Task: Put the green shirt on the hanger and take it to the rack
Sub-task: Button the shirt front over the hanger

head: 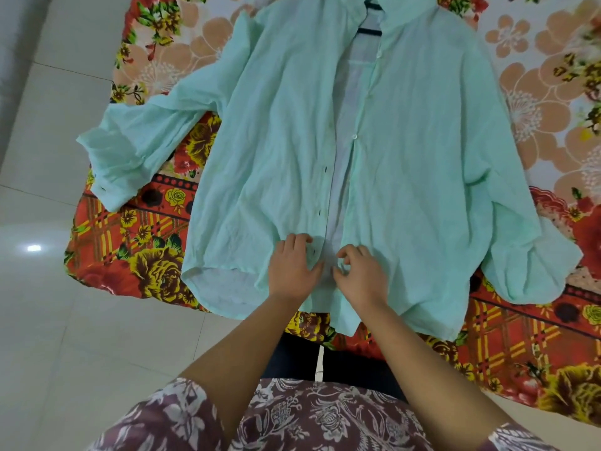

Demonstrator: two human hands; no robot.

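**On the bed: green shirt, hanger fitted, lower placket being fastened**

Item: green shirt (292,125), pale mint, long-sleeved, button-front. Location: laid flat, front up, on a bed covered by a floral bedspread (536,92); collar at the far end, hem at the near edge, where it overhangs slightly. One sleeve runs out toward the tiled floor (48,320) side, its cuff folded back over the bed edge; the other is bunched beside the body on the opposite side.

Hanger (370,29): dark, only a short stretch visible through the open neck. It appears already seated inside the shoulders, though most of it is hidden by cloth.

Condition: fabric thin and heavily creased. Front stands open along most of its length, showing the paler inner face. Small white buttons on one edge, dark buttonholes on the other; none clearly closed.

Hands: left hand (294,268) rests on the buttonhole edge near the hem, fingers curled and pressing the cloth. Right hand (359,275) is beside it on the button edge, thumb and fingers pinched narrow on the fabric. The two nearly touch.

Step in hand, as judged: hanging looks done; the front is being drawn together at the bottom, probably to fasten a button or square the hem.

Next move calls for: aligning both edges so the shirt will not slide off, then a grip on the hanger's hook at the collar end to lift it clear. No rack is in view.
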